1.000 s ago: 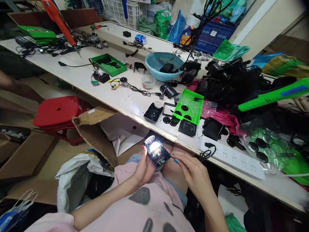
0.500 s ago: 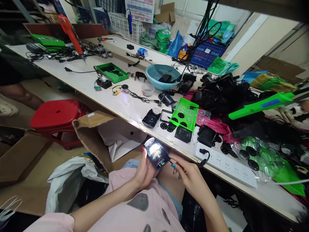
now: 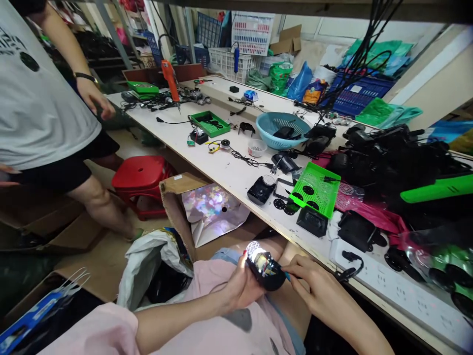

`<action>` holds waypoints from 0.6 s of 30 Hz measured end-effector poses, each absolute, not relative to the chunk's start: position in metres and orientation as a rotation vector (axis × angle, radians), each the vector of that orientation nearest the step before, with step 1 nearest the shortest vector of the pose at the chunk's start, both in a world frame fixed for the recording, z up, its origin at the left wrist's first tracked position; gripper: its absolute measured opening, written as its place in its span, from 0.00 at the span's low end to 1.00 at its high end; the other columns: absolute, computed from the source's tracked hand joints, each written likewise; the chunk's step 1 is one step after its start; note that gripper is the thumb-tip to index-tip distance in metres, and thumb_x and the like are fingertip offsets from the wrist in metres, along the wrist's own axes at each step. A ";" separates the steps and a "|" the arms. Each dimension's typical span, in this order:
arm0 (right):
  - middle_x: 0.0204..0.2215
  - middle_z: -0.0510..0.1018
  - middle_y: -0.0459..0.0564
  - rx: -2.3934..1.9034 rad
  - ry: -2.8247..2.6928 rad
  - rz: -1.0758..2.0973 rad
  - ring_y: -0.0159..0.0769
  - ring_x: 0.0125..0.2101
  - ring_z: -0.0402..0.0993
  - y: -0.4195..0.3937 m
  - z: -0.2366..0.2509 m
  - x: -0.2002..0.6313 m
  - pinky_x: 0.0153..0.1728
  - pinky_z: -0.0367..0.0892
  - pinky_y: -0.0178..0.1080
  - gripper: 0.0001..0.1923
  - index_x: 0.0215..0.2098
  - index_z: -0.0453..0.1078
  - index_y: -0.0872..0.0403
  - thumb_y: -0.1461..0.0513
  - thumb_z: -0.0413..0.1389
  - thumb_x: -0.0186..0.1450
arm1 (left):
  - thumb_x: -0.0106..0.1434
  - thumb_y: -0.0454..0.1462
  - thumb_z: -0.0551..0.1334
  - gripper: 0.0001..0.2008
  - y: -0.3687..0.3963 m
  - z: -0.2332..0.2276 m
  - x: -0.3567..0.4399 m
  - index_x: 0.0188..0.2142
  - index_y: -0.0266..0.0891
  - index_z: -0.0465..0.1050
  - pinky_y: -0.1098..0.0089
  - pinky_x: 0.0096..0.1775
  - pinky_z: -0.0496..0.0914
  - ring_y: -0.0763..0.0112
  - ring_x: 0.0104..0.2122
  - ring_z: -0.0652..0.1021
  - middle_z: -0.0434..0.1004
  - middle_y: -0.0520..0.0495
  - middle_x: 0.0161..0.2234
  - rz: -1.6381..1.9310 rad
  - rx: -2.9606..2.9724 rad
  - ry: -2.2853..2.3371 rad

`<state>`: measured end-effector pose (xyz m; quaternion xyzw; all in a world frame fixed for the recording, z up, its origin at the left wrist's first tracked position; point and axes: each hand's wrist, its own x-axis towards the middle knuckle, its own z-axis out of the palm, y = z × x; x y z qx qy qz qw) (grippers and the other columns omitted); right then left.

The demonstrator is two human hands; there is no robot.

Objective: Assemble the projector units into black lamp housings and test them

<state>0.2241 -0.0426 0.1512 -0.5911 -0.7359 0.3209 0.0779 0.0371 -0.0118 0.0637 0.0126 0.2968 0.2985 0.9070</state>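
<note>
My left hand (image 3: pixel 242 286) grips a small black gadget (image 3: pixel 264 266) over my lap; its open side shows wires and a lit, glowing dome end. My right hand (image 3: pixel 314 286) pinches the gadget's right end with its fingertips. Coloured light spots fall on the white sheet in the open cardboard box (image 3: pixel 207 212) below the table edge. The long white worktable (image 3: pixel 229 170) runs in front of me.
On the table lie a green perforated tray (image 3: pixel 314 190), black housings (image 3: pixel 260 190), a teal basket (image 3: pixel 283 129), a white power strip (image 3: pixel 391 283) and a green tool (image 3: pixel 436 189). A red stool (image 3: pixel 142 175) stands left, beside another person (image 3: pixel 44 118). A plastic bag (image 3: pixel 148 268) sits by my knee.
The view has swung left and up, bringing a standing person into sight. The gadget has tilted, its lit dome now facing the box, which shows coloured light spots.
</note>
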 end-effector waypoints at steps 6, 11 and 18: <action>0.45 0.77 0.50 -1.769 -2.052 0.963 0.40 0.46 0.76 -0.039 0.145 0.229 0.47 0.72 0.40 0.17 0.51 0.75 0.45 0.54 0.46 0.73 | 0.73 0.52 0.43 0.31 -0.013 0.067 0.038 0.41 0.38 0.80 0.63 0.51 0.71 0.60 0.48 0.80 0.84 0.44 0.38 0.679 0.038 0.582; 0.44 0.79 0.52 -1.731 -1.924 0.882 0.41 0.44 0.77 -0.060 0.169 0.231 0.43 0.74 0.37 0.15 0.45 0.75 0.47 0.52 0.49 0.71 | 0.72 0.53 0.43 0.32 -0.013 0.058 0.040 0.45 0.35 0.79 0.62 0.52 0.70 0.58 0.48 0.80 0.83 0.38 0.40 0.690 0.018 0.600; 0.24 0.77 0.48 -1.608 -1.775 1.799 0.33 0.24 0.74 -0.101 0.133 0.221 0.24 0.68 0.31 0.19 0.31 0.76 0.51 0.45 0.58 0.62 | 0.71 0.54 0.47 0.30 -0.012 0.051 0.040 0.46 0.34 0.77 0.58 0.54 0.70 0.53 0.52 0.78 0.82 0.35 0.43 0.693 0.001 0.595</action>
